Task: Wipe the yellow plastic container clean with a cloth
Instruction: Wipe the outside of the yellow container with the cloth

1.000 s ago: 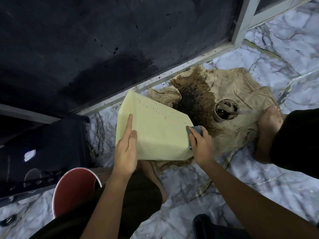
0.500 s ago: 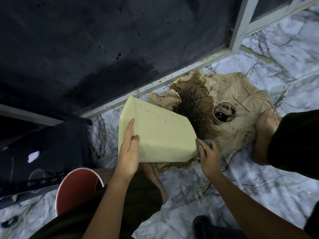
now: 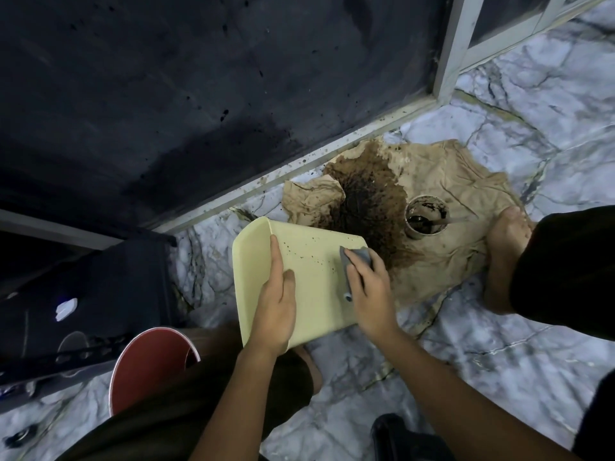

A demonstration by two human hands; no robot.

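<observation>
Now the right hand (image 3: 369,294), gripping the grey cloth (image 3: 356,257), has moved from the corner of the yellow container (image 3: 316,307) onto its speckled face; the left hand (image 3: 276,304), fingers flat, steadies it above the marble floor (image 3: 499,361). Specks remain.

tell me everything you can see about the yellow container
The container is pale yellow plastic, boxy with rounded corners, held tilted above the marble floor. Small dark specks dot its upper face. The left hand lies flat on its left part, fingers straight; the right hand presses a grey cloth against its right side.
</observation>
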